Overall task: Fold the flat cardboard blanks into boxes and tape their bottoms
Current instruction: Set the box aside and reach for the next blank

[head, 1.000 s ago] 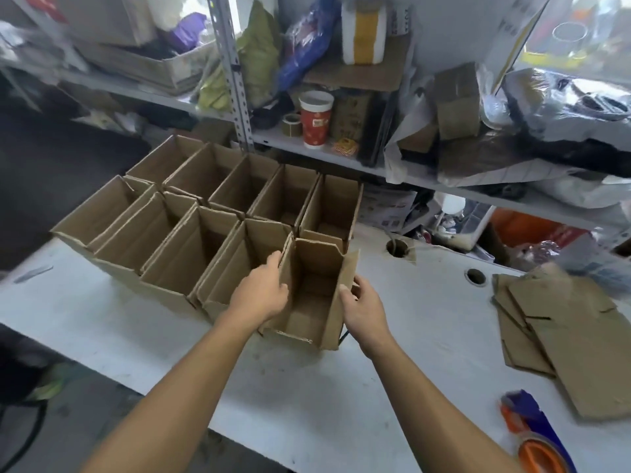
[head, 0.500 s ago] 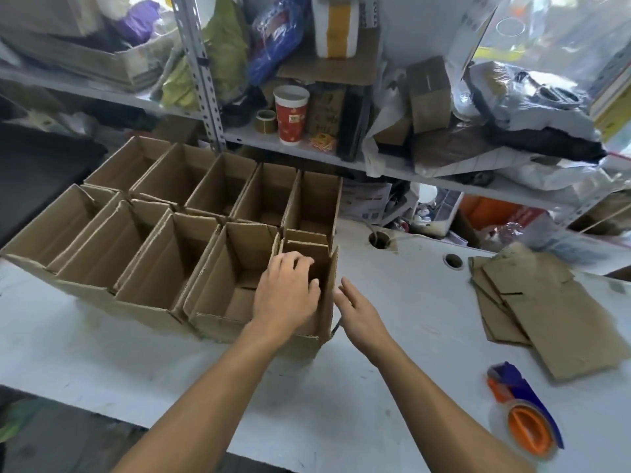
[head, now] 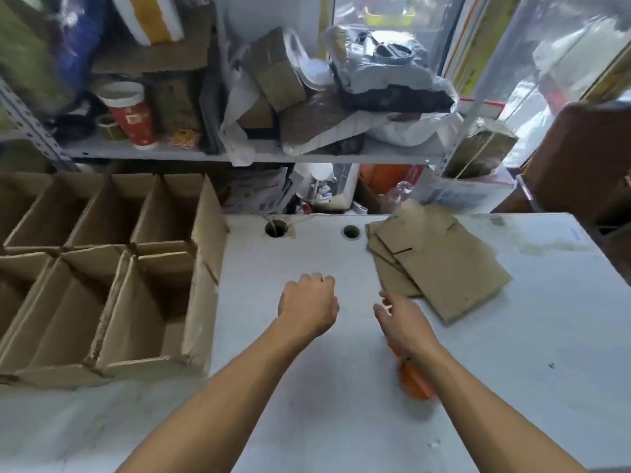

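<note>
Several folded open cardboard boxes stand in two rows at the left of the white table (head: 307,421); the nearest one (head: 150,322) is at the front right of the group. A small stack of flat cardboard blanks (head: 440,268) lies at the back right. My left hand (head: 309,303) hovers over the table's middle with loosely curled fingers, holding nothing. My right hand (head: 403,320) is just short of the blanks' near corner, fingers relaxed, holding nothing. An orange tape dispenser (head: 415,382) lies on the table, mostly hidden under my right wrist.
A cluttered metal shelf (head: 239,153) runs behind the table with a red cup (head: 131,114), bags and cardboard pieces. Two round cable holes (head: 351,231) sit near the table's back edge. A brown chair back (head: 580,158) stands at the far right.
Both hands have let go of the nearest box and moved right over the table toward the flat blanks. The view has swung right, so the boxes sit further left.
</note>
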